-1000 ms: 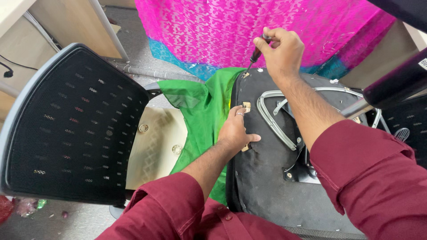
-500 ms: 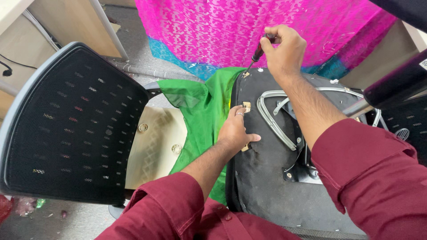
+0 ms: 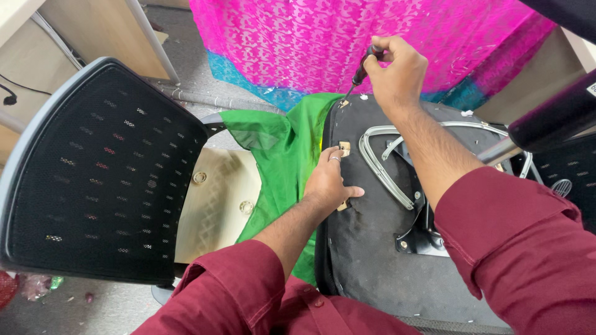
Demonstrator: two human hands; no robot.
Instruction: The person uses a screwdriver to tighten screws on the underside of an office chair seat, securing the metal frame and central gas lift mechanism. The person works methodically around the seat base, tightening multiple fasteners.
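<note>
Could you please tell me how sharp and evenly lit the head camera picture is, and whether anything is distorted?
Head view: soft, even light, no glare; right hand on the screwdriver and left hand on the black seat look sharp; the mesh chair back bows outward, wide-lens distortion.

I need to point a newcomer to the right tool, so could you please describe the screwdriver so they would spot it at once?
Start at the bright pink patterned cloth hanging at the top, then drop to the far edge of the black upturned chair seat below it. There the right hand grips the screwdriver: a slim dark-handled tool with a thin metal shaft, the only tool in hand.
</note>
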